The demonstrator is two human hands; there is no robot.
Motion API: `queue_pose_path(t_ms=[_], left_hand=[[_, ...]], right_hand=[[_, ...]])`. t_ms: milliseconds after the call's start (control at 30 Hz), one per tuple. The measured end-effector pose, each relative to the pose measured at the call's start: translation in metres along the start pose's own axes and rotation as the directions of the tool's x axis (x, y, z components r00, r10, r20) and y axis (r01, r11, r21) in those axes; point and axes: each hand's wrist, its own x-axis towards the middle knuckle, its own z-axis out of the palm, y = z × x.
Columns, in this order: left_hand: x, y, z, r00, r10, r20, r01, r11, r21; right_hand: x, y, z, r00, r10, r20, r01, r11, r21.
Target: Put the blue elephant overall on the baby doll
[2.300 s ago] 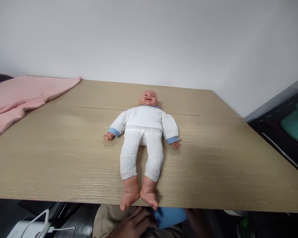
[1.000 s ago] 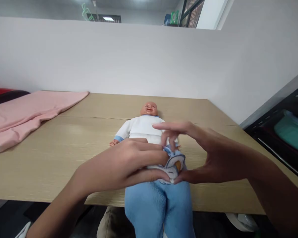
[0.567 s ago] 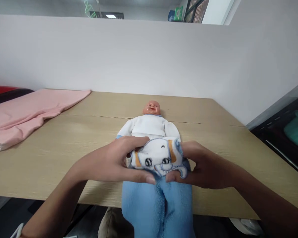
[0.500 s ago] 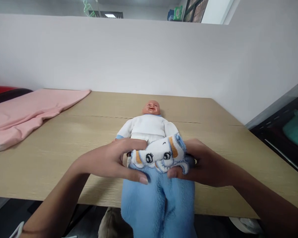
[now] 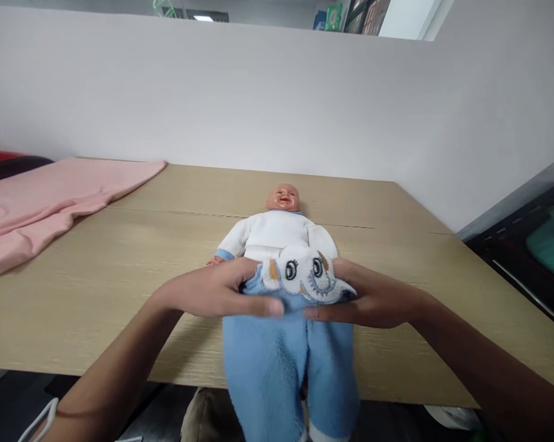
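Note:
A baby doll [image 5: 283,197] in a white top [image 5: 277,232] with blue cuffs lies on its back, head toward the wall. Blue fleece trousers [image 5: 262,362] cover its legs, which hang past the table's near edge. An animal face patch [image 5: 304,270] with embroidered eyes sits at the waist. My left hand [image 5: 221,288] grips the trousers' left side at the waist, thumb lying across the front. On the other side my right hand [image 5: 369,294] holds the waist, its thumb also on the front. The fingers of both hands are mostly hidden behind the cloth.
The wooden table [image 5: 175,233] reaches back to a white wall [image 5: 258,98]. A pink cloth [image 5: 65,196] lies at the left, with a red and black thing [image 5: 14,164] behind it. A black rack [image 5: 529,252] stands at the right with a teal item inside.
Both hands have moved up toward the doll's chest with the trousers' waist. The face patch, folded before, is now more spread out, and the trouser legs have risen.

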Motion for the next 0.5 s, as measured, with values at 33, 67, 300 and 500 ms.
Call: queue_pose_path(t_ms=[33, 67, 300, 500], left_hand=[[0.0, -0.002, -0.002, 0.997, 0.019, 0.073, -0.017, 1.0, -0.017], [0.0, -0.003, -0.003, 0.99, 0.062, 0.128, -0.057, 0.998, -0.042], [0.004, -0.019, 0.0, 0.962, 0.264, 0.075, -0.234, 0.933, -0.274], [0.002, -0.04, 0.015, 0.988, 0.141, 0.057, -0.107, 0.913, -0.394]], right_hand=[[0.001, 0.001, 0.002, 1.0, -0.005, -0.017, 0.006, 0.999, 0.039], [0.001, 0.002, 0.003, 0.999, -0.001, -0.044, 0.005, 0.997, 0.077], [-0.005, 0.002, 0.005, 0.966, 0.213, 0.144, -0.244, 0.938, 0.248], [-0.004, 0.001, 0.009, 0.979, 0.117, 0.165, -0.166, 0.931, 0.325]])
